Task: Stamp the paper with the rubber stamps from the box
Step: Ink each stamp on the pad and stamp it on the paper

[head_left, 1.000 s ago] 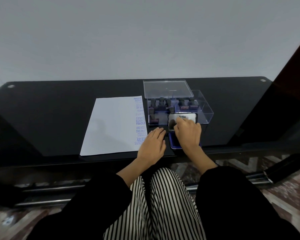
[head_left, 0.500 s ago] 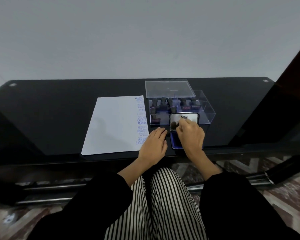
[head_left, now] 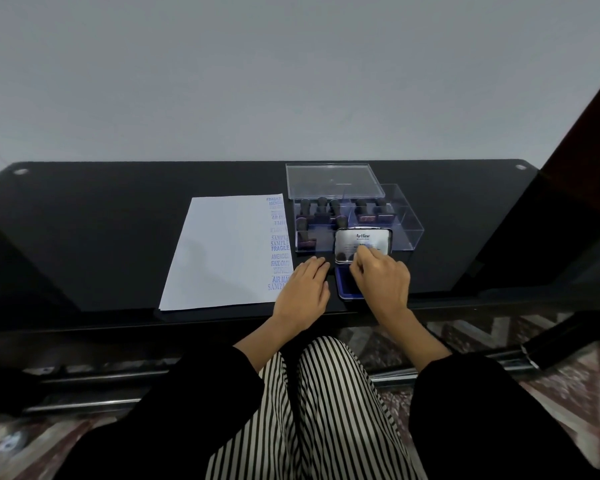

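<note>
table (head_left: 84,237) left of paper (head_left: 222,254) lies open; stamp box (head_left: 406,223) and ink pad lid (head_left: 362,242) crowd right.

Single head-worn wide-angle view, facing forward and down from above seated person's lap; black table (head_left: 84,237) spans mid-frame, grey wall (head_left: 291,71) fills upper half, striped trousers (head_left: 309,410) at bottom centre, close.

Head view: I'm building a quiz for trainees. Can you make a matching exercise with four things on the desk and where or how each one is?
Things:
1. paper
2. clear lid
3. ink pad lid
4. left hand

Places or states:
A. raised open, right hand touching it
B. resting flat between the sheet and the ink pad
C. lying behind the box of stamps
D. blue prints down its right edge

Pairs: 1-D, 2-C, 3-A, 4-B
</note>
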The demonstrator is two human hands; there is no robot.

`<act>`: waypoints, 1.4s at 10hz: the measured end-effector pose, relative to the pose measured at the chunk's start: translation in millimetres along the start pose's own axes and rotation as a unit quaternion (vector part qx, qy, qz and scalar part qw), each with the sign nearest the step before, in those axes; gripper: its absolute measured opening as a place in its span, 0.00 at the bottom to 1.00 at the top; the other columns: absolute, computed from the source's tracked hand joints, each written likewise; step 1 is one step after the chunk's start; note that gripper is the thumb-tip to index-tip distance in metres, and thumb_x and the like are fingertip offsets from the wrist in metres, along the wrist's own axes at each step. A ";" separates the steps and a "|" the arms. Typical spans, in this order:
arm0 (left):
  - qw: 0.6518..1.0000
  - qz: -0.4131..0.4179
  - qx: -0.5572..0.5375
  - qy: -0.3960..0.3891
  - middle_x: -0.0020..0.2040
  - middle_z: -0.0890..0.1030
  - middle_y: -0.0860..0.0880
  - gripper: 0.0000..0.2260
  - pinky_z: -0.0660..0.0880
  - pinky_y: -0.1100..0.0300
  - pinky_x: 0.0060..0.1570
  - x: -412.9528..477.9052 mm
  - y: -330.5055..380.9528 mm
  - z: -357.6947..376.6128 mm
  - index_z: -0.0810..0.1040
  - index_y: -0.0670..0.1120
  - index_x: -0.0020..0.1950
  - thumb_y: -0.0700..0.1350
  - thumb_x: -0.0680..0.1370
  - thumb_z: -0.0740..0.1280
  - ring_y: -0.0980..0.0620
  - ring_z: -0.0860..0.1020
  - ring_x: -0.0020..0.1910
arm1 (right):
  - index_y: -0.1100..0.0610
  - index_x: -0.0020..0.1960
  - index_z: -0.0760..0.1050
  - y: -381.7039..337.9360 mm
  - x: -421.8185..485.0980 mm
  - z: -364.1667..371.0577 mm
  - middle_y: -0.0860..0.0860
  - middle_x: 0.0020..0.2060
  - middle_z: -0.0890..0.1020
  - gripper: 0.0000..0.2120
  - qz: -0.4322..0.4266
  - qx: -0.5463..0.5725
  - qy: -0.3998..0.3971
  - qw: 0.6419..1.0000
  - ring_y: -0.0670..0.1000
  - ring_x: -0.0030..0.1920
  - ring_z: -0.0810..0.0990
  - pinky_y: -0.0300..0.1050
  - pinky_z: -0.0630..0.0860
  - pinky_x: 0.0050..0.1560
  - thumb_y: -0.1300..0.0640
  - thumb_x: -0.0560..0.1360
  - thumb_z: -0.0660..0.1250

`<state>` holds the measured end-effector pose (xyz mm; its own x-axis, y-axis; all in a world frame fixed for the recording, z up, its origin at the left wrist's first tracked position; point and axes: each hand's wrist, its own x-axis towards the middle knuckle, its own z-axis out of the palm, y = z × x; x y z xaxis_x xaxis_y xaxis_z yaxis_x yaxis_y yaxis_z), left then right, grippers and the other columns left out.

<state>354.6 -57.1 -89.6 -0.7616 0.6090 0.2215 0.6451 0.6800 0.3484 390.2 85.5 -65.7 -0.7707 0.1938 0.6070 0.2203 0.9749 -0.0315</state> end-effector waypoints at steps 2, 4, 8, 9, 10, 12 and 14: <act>1.000 -0.001 -0.005 0.000 0.75 0.62 0.47 0.21 0.51 0.59 0.76 0.1 -0.1 -0.1 0.59 0.42 0.74 0.45 0.82 0.51 0.51 0.57 0.75 | 0.57 0.36 0.71 -0.7 25.7 6.0 0.55 0.32 0.80 0.10 0.004 0.036 -0.117 0.992 0.55 0.31 0.78 0.44 0.67 0.27 0.59 0.76 0.62; 1.000 0.001 -0.014 0.010 0.74 0.63 0.46 0.20 0.51 0.59 0.75 0.7 -1.6 0.9 0.61 0.41 0.74 0.44 0.82 0.52 0.50 0.58 0.75 | 0.60 0.44 0.75 -5.2 38.4 8.7 0.56 0.38 0.82 0.10 0.008 0.026 -0.161 0.987 0.57 0.39 0.80 0.46 0.68 0.33 0.59 0.78 0.57; 1.000 0.007 -0.019 0.020 0.74 0.64 0.45 0.20 0.52 0.58 0.75 -0.2 -2.1 2.4 0.61 0.41 0.73 0.44 0.81 0.53 0.49 0.59 0.75 | 0.60 0.42 0.73 -10.3 35.7 7.9 0.56 0.40 0.81 0.09 0.039 0.051 -0.152 0.986 0.55 0.38 0.79 0.47 0.70 0.34 0.60 0.78 0.58; 1.000 0.004 -0.013 0.008 0.74 0.63 0.45 0.20 0.51 0.58 0.75 0.0 -1.1 1.2 0.61 0.41 0.74 0.44 0.82 0.53 0.49 0.58 0.75 | 0.58 0.37 0.68 -10.1 28.3 6.4 0.56 0.39 0.79 0.10 0.052 0.077 -0.128 0.987 0.54 0.34 0.75 0.45 0.66 0.31 0.61 0.77 0.59; 0.999 0.006 -0.032 -0.009 0.74 0.63 0.46 0.20 0.53 0.59 0.75 1.4 -2.3 -4.7 0.62 0.41 0.73 0.44 0.82 0.53 0.50 0.59 0.74 | 0.58 0.38 0.67 -8.9 20.9 2.9 0.55 0.40 0.77 0.11 0.061 0.109 -0.111 0.986 0.52 0.32 0.73 0.45 0.68 0.30 0.59 0.78 0.60; 0.996 -0.001 -0.086 0.030 0.67 0.71 0.46 0.16 0.64 0.62 0.66 1.2 -10.7 -38.4 0.69 0.41 0.68 0.41 0.81 0.54 0.51 0.69 0.67 | 0.58 0.40 0.72 -9.4 21.5 -12.4 0.49 0.35 0.75 0.12 0.075 0.185 -0.102 0.975 0.49 0.35 0.74 0.40 0.64 0.31 0.51 0.77 0.64; 0.994 -0.065 -0.062 0.061 0.66 0.72 0.45 0.15 0.65 0.61 0.62 -4.8 -49.0 -74.5 0.69 0.41 0.67 0.40 0.81 0.54 0.49 0.70 0.64 | 0.58 0.39 0.68 -49.8 36.2 -33.7 0.54 0.33 0.74 0.11 0.075 0.309 -0.198 0.927 0.52 0.36 0.72 0.43 0.67 0.36 0.55 0.77 0.64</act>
<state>322.0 -123.8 -39.9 -0.8448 0.4598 0.2739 0.5339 0.6897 0.4891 371.5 40.2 -15.4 -0.9455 0.2376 0.2228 0.0525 0.7863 -0.6157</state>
